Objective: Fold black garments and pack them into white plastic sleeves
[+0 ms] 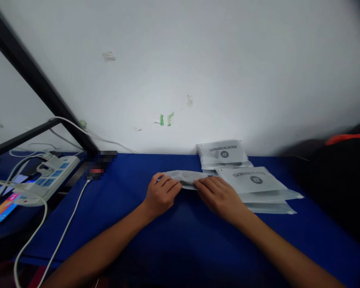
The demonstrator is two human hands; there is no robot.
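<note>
On the blue tabletop [123,188], just left of the ROCKBROS zip bags [265,183]: frosted plastic bag [186,174], left hand [163,195] and right hand [220,198] each pinching one end, fingers curled closed. Risk: uneven pull could crease the film; a wide right-hand swing could drag the zip bags.

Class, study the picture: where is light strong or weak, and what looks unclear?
In the head view, the wall is brightest mid-frame; the table darkens below the left hand and right hand; the black item at right loses detail; blocky pixels obscure a patch at left.
</note>
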